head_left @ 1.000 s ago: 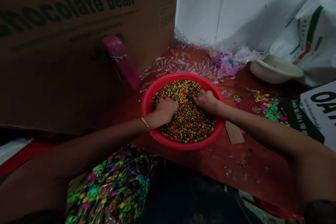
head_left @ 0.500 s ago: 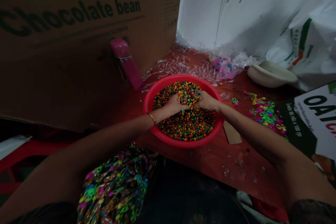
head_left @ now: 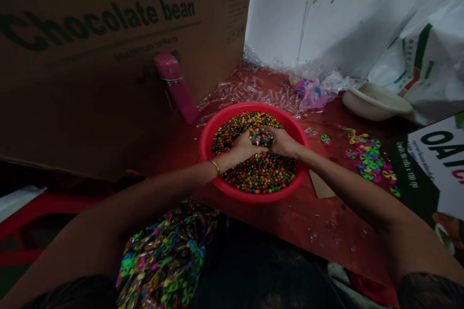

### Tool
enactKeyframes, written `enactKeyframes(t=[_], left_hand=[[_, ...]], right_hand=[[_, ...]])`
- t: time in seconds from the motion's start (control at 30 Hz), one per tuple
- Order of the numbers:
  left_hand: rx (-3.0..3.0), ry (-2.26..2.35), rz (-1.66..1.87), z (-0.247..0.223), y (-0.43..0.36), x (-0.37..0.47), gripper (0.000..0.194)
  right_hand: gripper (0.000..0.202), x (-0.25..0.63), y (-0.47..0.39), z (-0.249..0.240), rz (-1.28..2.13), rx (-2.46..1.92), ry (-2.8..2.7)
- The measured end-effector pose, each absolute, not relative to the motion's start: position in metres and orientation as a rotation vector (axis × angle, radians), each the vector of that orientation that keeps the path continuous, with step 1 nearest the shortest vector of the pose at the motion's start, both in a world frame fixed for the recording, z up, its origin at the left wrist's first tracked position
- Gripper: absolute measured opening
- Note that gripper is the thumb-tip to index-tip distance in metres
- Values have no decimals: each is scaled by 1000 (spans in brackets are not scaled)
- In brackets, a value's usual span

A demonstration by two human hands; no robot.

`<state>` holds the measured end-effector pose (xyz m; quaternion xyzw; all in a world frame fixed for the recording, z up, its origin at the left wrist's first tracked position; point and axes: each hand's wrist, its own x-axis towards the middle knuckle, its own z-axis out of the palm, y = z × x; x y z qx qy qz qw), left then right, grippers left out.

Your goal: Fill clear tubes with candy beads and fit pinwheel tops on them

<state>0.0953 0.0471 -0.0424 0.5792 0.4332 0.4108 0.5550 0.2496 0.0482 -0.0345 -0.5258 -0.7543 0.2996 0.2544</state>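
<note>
A red basin (head_left: 253, 197) full of small multicoloured candy beans (head_left: 261, 176) stands on the red table. Above the beans, my left hand (head_left: 244, 147) and my right hand (head_left: 282, 142) face each other around a bundle of clear tubes (head_left: 261, 136) with some beans on and between them. Fingers of both hands are wrapped round the bundle's sides. A gold bangle circles my left wrist. Near my lap lies a clear bag (head_left: 163, 256) of bean-filled tubes with colourful tops.
Loose clear tubes (head_left: 246, 91) lie behind the basin. A pink bottle (head_left: 177, 88) leans by a large cardboard box (head_left: 108, 87) on the left. On the right are a pale bowl (head_left: 377, 101), colourful plastic wheels (head_left: 369, 157), a cardboard piece (head_left: 321, 186) and an OAT box (head_left: 431, 164).
The heap of beans over the held bundle has shrunk, and the tubes show more clearly. Both hands remain close together over the basin.
</note>
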Motion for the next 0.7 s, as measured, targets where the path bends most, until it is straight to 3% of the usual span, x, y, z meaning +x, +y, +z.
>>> enactKeyframes(t=[0.17,0.4,0.6,0.7], left_hand=[[1378,938,955,-42,53,94,43],[1899,1217,559,-43,61,68,77],[2135,1225,381,-41,57,67,65],[2241,1196,342,-36,54,63,80]], right_hand=[[39,250,55,-26,849,-1453,-2075],[42,265,51,-22,724,-1641,-2290],[42,263,45,-25,506,-1755,-2476],[41,262,45,-23,445,-1772,-2569]])
